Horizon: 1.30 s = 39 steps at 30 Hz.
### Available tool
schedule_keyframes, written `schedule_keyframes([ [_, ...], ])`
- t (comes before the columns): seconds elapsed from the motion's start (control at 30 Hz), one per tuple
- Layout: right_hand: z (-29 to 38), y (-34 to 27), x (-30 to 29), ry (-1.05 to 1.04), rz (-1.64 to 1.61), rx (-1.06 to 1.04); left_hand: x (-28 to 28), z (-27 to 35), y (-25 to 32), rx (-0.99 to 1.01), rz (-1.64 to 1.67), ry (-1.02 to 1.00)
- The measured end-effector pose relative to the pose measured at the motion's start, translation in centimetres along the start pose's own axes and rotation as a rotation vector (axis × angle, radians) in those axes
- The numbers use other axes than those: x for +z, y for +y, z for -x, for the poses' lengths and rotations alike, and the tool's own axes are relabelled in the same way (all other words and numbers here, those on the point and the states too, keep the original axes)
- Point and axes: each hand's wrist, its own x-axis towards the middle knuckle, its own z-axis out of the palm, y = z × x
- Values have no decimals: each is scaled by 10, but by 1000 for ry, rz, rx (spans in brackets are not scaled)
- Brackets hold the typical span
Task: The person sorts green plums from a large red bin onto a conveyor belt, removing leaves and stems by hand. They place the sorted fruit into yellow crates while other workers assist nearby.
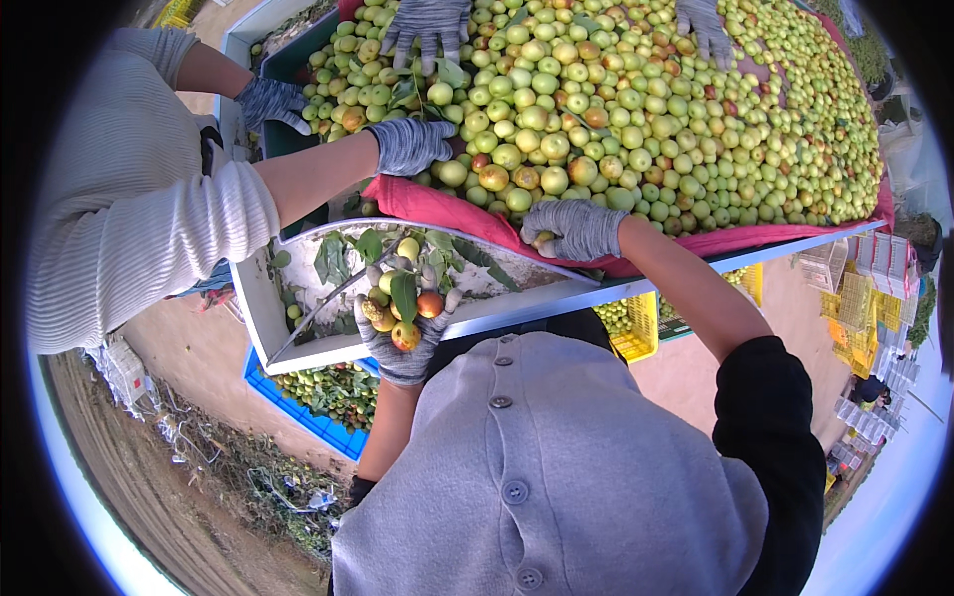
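Note:
My left hand (402, 357), in a grey knit glove, is palm up and cupped around several jujubes (405, 335), green, yellow and reddish-brown. A green leaf (404, 296) lies among them. This hand is over the near wall of a white-floored tray (477, 316) holding leaves and a few fruits. My right hand (577, 227), gloved alike, rests at the near edge of a large heap of mostly green jujubes (633, 112). Its fingers curl over a yellowish jujube (544, 238), partly hidden. Red cloth (447, 212) lines the heap's edge beside that hand.
At left a co-worker's gloved hands (414, 145) reach into the heap; other gloved hands (428, 30) touch its far side. Below stand a blue crate (298, 406) of fruit and leaves and a yellow crate (642, 328). Stacked crates (853, 313) are at far right.

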Motion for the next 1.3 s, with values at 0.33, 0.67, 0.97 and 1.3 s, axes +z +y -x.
schedule_keyframes([
  [0.33,51,30,9,277,-1278,158,2,-10,9,-8,67,-111],
  [0.67,25,9,39,318,17,292,21,-29,19,-129,178,-154],
  [0.97,36,-9,6,594,-1634,-150,13,-16,10,-26,-133,-37],
  [1.3,44,-14,45,608,-128,484,36,-32,12,-82,133,-248],
])
